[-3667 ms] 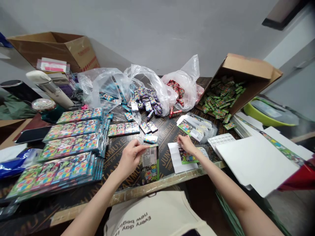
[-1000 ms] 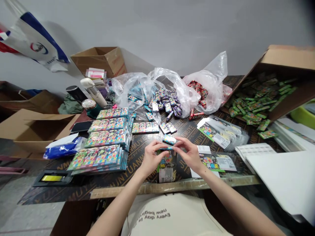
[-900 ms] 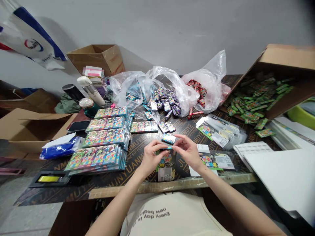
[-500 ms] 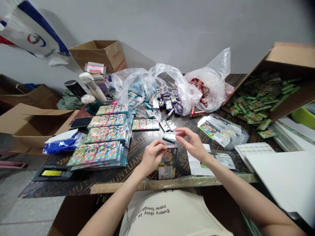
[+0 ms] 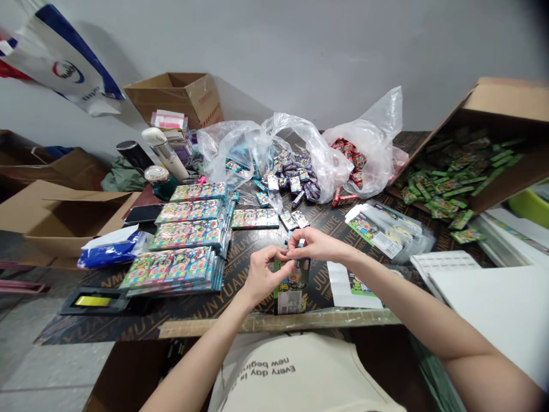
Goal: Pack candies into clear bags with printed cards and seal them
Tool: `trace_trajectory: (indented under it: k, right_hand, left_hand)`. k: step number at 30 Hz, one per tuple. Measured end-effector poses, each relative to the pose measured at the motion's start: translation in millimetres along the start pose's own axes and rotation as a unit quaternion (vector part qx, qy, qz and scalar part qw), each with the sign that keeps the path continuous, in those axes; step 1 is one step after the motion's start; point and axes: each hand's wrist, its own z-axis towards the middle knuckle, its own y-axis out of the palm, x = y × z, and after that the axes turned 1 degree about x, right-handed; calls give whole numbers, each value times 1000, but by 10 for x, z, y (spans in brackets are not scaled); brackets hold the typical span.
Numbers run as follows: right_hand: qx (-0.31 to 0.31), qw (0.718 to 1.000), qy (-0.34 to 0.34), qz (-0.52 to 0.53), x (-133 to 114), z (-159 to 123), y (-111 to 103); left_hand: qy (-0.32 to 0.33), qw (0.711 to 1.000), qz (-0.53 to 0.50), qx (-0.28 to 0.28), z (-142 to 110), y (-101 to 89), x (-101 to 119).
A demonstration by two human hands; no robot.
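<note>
A dark printed plastic sleeve (image 5: 294, 292) stands at the table's front edge, its top partly covered by my fingers. My left hand (image 5: 266, 274) grips its upper left with thumb and fingers. My right hand (image 5: 315, 246) is closed in a pinch at the sleeve's top, its fingertips meeting the left ones. Whatever lies in that pinch is too small to make out. Just beyond, two small purple boxes (image 5: 294, 220) lie side by side, and another small box is mostly hidden behind my right hand. A row of small boxes (image 5: 255, 218) lies further left.
Stacked filled packs (image 5: 171, 266) stand left of my hands. Behind are plastic bags with purple boxes (image 5: 291, 171) and red boxes (image 5: 349, 154). A carton of green boxes (image 5: 450, 171) tilts at the right. Flat sleeves (image 5: 386, 226) and white sheets (image 5: 484, 303) lie at right.
My right hand has moved left and down from the small box beyond the sleeve to the sleeve's top, and its fingers have closed. The left hand stays at the sleeve.
</note>
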Motion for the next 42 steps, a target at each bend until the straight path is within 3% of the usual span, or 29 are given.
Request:
trace_trajectory:
  k: [5,10,14,16,18,20,23,26,29,32,35,37,40,42]
  right_hand:
    - [2,1000,17,1,81,16,11]
    - [94,991,38,83,180,-9,159]
    - [145,980,63,124,400,-44,194]
    - [192,978,56,63,581,-32,156]
    - [245,965,43,-81,778,17,123]
    - [253,935,38,-245,957,103,125]
    - [186,894,31,-406,1158,272,171]
    - [144,872,25,-467,1322,424,141]
    - [156,862,50,-480,1486,497,-54]
    - [161,856,59,-488,1606,474,-338]
    - [177,844,58,-502,1663,336,-602]
    - [228,828,84,-505,1692,143,-756]
    - [331,781,213,-485,1791,-326,-989]
    - [349,745,324,-468,1928,-687,-1160]
  left_hand:
    - [3,999,-9,40,13,61,-33]
    - [-52,997,-30,50,-80,114,-104]
    - [-132,984,-118,3,-278,210,-249]
    - [-137,981,-133,-27,-326,199,-293]
    - [-102,990,-93,-23,-275,127,-296]
    - [-17,1000,-17,11,-108,25,-286]
    - [134,981,132,58,294,-70,-360]
    - [183,942,276,64,692,-40,-615]
    - [153,916,368,36,909,45,-985]
    - [127,897,423,5,938,96,-1332]
    - [120,881,458,-16,902,80,-1569]
    - [117,876,467,-27,888,44,-1652]
    - [103,878,467,-25,904,-10,-1688]
    - [91,883,460,-20,945,-24,-1689]
